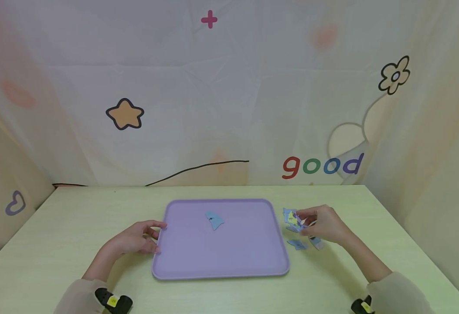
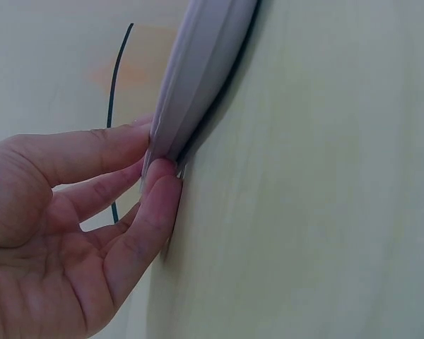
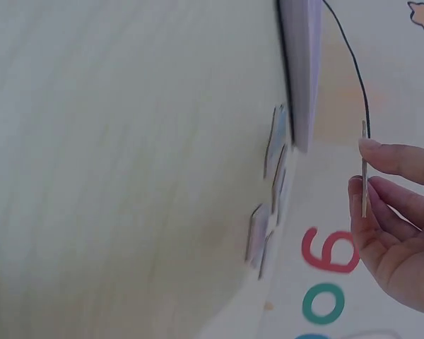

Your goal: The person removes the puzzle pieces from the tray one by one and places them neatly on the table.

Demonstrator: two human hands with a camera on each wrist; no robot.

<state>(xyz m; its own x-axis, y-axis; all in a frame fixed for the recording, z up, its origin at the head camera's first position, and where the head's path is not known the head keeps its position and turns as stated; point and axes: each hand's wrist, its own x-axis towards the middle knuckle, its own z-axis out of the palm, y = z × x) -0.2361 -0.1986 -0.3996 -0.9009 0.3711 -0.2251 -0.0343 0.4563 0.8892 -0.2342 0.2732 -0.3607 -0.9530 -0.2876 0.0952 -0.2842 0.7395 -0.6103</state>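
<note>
My left hand [image 1: 142, 237] grips the left rim of a purple tray [image 1: 221, 261]. In the left wrist view the thumb lies on one side of the tray's edge and curled fingers [image 2: 152, 208] are on the other. Above the table, right of the tray, my right hand [image 1: 325, 224] pinches a thin flat puzzle piece [image 3: 364, 168] between thumb and fingers; the right wrist view shows it edge-on. On the tray, toward the back, lies one light blue puzzle piece [image 1: 214, 220].
Several loose puzzle pieces lie on the table beside the tray's right edge, among them a blue piece [image 1: 297, 244] and a partly covered one [image 1: 316, 243] below the right hand. A printed cloth backdrop [image 1: 229, 87] stands behind the pale wooden table [image 1: 107, 205].
</note>
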